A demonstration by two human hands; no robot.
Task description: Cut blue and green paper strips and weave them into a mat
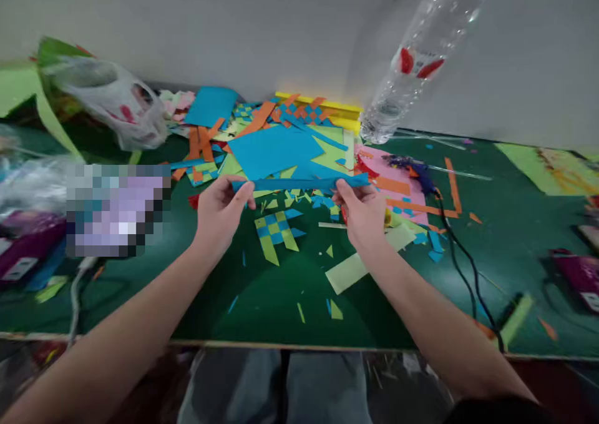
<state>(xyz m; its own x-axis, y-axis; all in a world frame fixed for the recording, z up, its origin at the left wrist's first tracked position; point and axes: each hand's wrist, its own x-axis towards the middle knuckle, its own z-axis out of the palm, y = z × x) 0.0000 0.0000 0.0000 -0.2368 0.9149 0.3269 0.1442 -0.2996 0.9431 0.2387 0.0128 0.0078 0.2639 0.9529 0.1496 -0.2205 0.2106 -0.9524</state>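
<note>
My left hand and my right hand each pinch one end of a long blue paper strip, held level above the green table. Just below the strip lies a small woven piece of blue and light-green strips. Behind the strip is a heap of blue sheets, orange strips and light-green paper.
A clear plastic bottle leans against the wall at the back right. A white plastic bag lies at the back left. Pink paper and a black cable lie to the right. Purple boxes sit at both sides. Paper scraps dot the table.
</note>
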